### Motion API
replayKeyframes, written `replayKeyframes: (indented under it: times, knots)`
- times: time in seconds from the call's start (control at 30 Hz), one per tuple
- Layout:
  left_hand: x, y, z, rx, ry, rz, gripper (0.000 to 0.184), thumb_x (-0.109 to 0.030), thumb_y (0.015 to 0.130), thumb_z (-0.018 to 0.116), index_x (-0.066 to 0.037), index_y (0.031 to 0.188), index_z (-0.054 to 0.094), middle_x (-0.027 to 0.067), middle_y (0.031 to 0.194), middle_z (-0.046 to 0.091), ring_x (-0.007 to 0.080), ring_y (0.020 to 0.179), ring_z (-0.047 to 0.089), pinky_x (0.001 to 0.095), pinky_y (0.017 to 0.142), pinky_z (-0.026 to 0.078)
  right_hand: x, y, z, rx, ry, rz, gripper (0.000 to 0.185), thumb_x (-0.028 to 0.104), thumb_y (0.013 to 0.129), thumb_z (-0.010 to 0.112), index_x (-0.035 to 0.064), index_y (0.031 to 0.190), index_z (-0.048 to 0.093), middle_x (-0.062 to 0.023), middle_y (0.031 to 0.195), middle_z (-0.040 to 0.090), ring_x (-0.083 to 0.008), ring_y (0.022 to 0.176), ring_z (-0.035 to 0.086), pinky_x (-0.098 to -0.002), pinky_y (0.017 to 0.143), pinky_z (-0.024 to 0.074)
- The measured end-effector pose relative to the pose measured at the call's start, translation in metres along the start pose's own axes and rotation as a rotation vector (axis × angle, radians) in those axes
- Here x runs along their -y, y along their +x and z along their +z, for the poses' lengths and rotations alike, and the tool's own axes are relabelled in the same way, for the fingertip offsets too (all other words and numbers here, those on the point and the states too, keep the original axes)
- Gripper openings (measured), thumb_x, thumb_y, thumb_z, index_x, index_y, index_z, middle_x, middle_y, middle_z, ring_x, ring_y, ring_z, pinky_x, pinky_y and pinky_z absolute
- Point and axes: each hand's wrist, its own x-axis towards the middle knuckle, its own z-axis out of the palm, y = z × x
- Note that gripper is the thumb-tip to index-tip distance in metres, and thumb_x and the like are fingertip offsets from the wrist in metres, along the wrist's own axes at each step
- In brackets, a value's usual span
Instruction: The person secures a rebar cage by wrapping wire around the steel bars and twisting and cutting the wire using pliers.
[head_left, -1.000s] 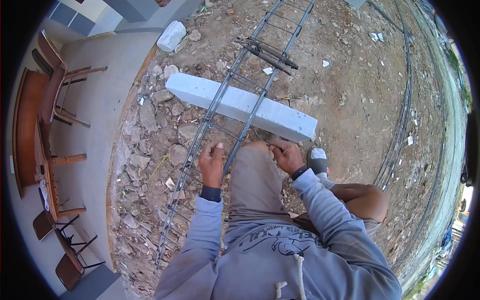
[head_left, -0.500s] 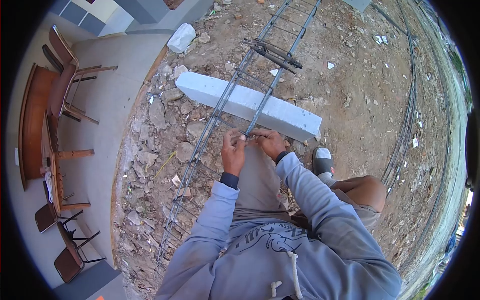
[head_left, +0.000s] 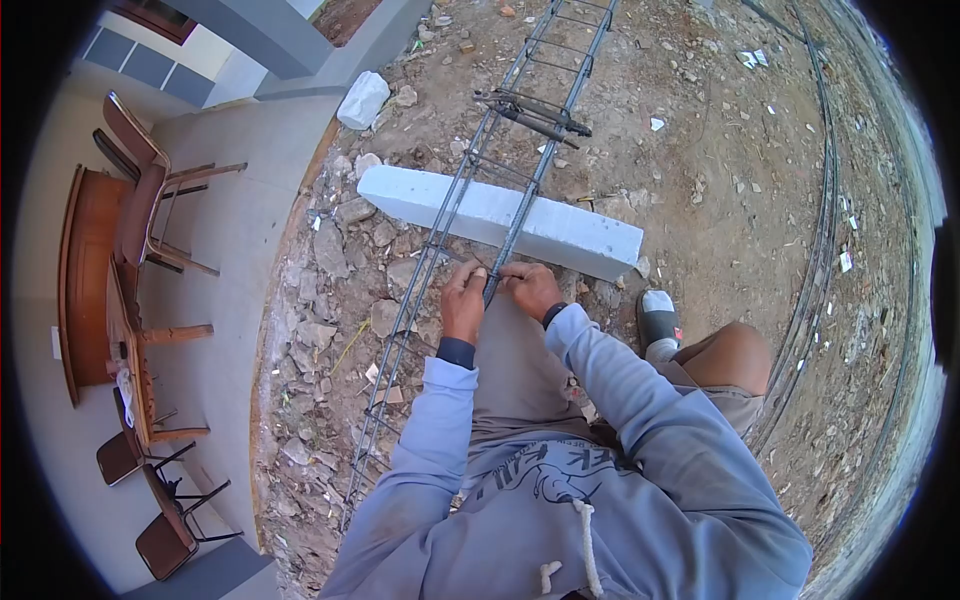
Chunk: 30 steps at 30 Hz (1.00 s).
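Observation:
A long steel rebar cage point(head_left: 516, 222) with cross stirrups slopes away from me, resting over a pale rectangular block point(head_left: 585, 235). My left hand point(head_left: 463, 305) is closed in a pinch beside the cage's right-hand bar, a thin dark wire showing at its fingertips. On the other side of that bar, my right hand point(head_left: 533, 288) has its thumb and fingers pressed together against the steel; what they hold is too small to make out. Farther up the cage lies a dark long-handled tool point(head_left: 535, 117), possibly pincers, across the bars.
Broken stones and rubble point(head_left: 325, 250) cover the ground left of the cage. A white lump point(head_left: 363, 100) lies by the paved floor point(head_left: 225, 230), where chairs point(head_left: 145, 190) and a wooden table point(head_left: 95, 270) stand. Long thin rods point(head_left: 828, 210) run along the right.
The view has shifted slightly, bringing more of the floor and chairs in at left. Both hands stay at the same bar, with small finger movements; the cage and block remain in place.

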Motion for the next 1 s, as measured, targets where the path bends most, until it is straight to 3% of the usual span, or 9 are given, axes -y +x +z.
replayKeyframes:
  times: [0.17, 0.3, 0.37, 0.5, 0.6, 0.67, 0.77, 0.87, 1.0]
  knots:
    - [0.001, -0.012, 0.0, 0.046, -0.221, -0.108, 0.028, -0.01, 0.087, 0.051, 0.004, 0.109, 0.061, 0.0115, 0.105, 0.063, 0.017, 0.093, 0.059, 0.028, 0.084, 0.045, 0.023, -0.011, -0.013, -0.053, -0.228, -0.204, 0.02, 0.006, 0.075, 0.055, 0.0033, 0.09, 0.068, -0.015, 0.089, 0.065, -0.0317, 0.084, 0.062, -0.0388, 0.078, 0.0489]
    - [0.005, -0.011, -0.006, 0.107, -0.196, -0.056, 0.03, -0.014, 0.089, 0.05, 0.004, 0.111, 0.061, 0.0111, 0.108, 0.063, 0.0163, 0.094, 0.059, 0.0271, 0.083, 0.046, 0.025, -0.013, -0.011, -0.037, -0.28, -0.254, 0.018, 0.013, 0.076, 0.055, 0.0078, 0.087, 0.068, -0.0169, 0.082, 0.062, -0.0373, 0.082, 0.06, -0.0463, 0.074, 0.0479]
    - [0.01, -0.008, -0.009, 0.147, -0.189, -0.013, 0.03, -0.016, 0.09, 0.05, 0.002, 0.111, 0.061, 0.0104, 0.107, 0.063, 0.0155, 0.093, 0.06, 0.026, 0.081, 0.047, 0.033, -0.013, -0.012, -0.028, -0.297, -0.224, 0.017, 0.016, 0.077, 0.056, 0.007, 0.085, 0.068, -0.018, 0.081, 0.062, -0.0374, 0.081, 0.06, -0.0462, 0.074, 0.0478]
    - [-0.004, -0.005, -0.013, 0.203, -0.407, -0.196, 0.031, -0.02, 0.092, 0.051, 0.002, 0.111, 0.062, 0.0109, 0.102, 0.064, 0.0153, 0.089, 0.061, 0.0247, 0.079, 0.047, 0.037, -0.009, -0.014, -0.007, -0.273, -0.144, 0.02, 0.022, 0.079, 0.058, 0.0056, 0.081, 0.068, -0.0203, 0.078, 0.062, -0.0378, 0.077, 0.061, -0.0464, 0.072, 0.0476]
    - [-0.012, -0.002, -0.013, 0.19, -0.337, -0.237, 0.032, -0.021, 0.092, 0.053, 0.004, 0.11, 0.06, 0.0116, 0.099, 0.064, 0.0153, 0.084, 0.062, 0.0237, 0.077, 0.047, 0.036, -0.003, -0.013, 0.038, -0.318, -0.097, 0.019, 0.019, 0.08, 0.06, 0.0057, 0.089, 0.069, -0.0198, 0.081, 0.065, -0.0371, 0.075, 0.062, -0.0435, 0.072, 0.0489]
    - [-0.003, 0.005, -0.013, 0.204, -0.233, -0.238, 0.032, -0.022, 0.092, 0.054, 0.004, 0.109, 0.061, 0.0105, 0.097, 0.065, 0.0151, 0.08, 0.063, 0.0233, 0.074, 0.048, 0.043, -0.002, -0.016, 0.048, -0.323, -0.085, 0.018, 0.019, 0.078, 0.06, 0.006, 0.087, 0.07, -0.02, 0.08, 0.065, -0.037, 0.075, 0.063, -0.0433, 0.072, 0.049]
    - [-0.001, 0.001, -0.009, 0.205, -0.338, -0.198, 0.027, -0.023, 0.09, 0.056, 0.002, 0.1, 0.062, 0.0067, 0.089, 0.065, 0.0122, 0.076, 0.062, 0.0234, 0.066, 0.048, 0.044, 0.002, -0.019, 0.056, -0.304, -0.06, 0.017, 0.016, 0.076, 0.06, 0.0059, 0.085, 0.07, -0.0201, 0.078, 0.064, -0.0373, 0.075, 0.063, -0.0435, 0.072, 0.0493]
    - [-0.001, -0.009, -0.006, 0.099, -0.312, -0.231, 0.024, -0.024, 0.088, 0.059, -0.001, 0.095, 0.062, 0.0038, 0.082, 0.064, 0.0091, 0.072, 0.061, 0.023, 0.059, 0.047, 0.047, 0.004, -0.018, 0.0, -0.272, -0.071, 0.015, 0.013, 0.073, 0.057, 0.0036, 0.077, 0.068, -0.0215, 0.075, 0.063, -0.039, 0.073, 0.062, -0.0458, 0.072, 0.0492]
    - [-0.015, -0.01, -0.009, 0.166, -0.225, -0.321, 0.021, -0.023, 0.086, 0.062, -0.003, 0.091, 0.06, 0.0027, 0.077, 0.063, 0.0085, 0.067, 0.06, 0.0232, 0.054, 0.045, 0.048, 0.006, -0.018, 0.025, -0.389, -0.126, 0.014, 0.013, 0.071, 0.056, 0.0033, 0.073, 0.067, -0.0217, 0.075, 0.063, -0.0391, 0.073, 0.062, -0.0459, 0.072, 0.0497]
